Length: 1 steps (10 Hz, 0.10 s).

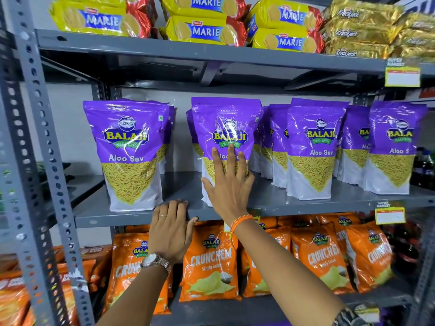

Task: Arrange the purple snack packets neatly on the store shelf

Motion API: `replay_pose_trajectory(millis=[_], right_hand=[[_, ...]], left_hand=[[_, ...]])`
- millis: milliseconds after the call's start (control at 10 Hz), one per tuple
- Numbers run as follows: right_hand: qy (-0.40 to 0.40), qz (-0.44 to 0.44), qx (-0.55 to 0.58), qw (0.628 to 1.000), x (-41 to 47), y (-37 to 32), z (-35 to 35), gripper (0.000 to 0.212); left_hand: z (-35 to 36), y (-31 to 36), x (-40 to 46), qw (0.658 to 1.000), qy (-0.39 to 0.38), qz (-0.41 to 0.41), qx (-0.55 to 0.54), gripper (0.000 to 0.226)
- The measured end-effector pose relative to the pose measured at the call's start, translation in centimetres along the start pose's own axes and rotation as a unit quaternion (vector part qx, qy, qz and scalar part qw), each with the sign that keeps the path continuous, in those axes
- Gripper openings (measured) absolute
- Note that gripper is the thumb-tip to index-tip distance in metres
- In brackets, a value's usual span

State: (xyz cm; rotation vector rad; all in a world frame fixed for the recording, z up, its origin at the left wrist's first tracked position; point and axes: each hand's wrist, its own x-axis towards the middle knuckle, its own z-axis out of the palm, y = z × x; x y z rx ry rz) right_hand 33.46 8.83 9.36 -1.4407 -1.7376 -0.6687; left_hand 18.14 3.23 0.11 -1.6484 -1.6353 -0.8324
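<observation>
Purple Aloo Sev packets stand upright in rows on the grey middle shelf (268, 203). My right hand (228, 184) lies flat, fingers spread, against the front of the centre purple packet (226, 128). My left hand (170, 229) rests on the shelf's front edge, fingers curled over it, holding nothing. Another purple packet (128, 151) stands alone-fronted at the left, with a gap of bare shelf between it and the centre one. More purple packets (313, 147) stand to the right, several deep.
Yellow Marie biscuit packs (207, 31) and gold packs (362, 31) fill the shelf above. Orange Crunchem bags (211, 262) crowd the shelf below. A perforated grey upright (44, 161) frames the left side. Price tags (389, 216) hang from the shelf edges.
</observation>
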Motion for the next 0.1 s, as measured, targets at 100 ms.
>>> replay_pose_trajectory(millis=[100], right_hand=[[-0.020,-0.021,0.014,0.999,-0.46,0.08,-1.12,0.089]], left_hand=[[-0.04,0.18,0.10,1.000,-0.001,-0.003,-0.010,0.046]])
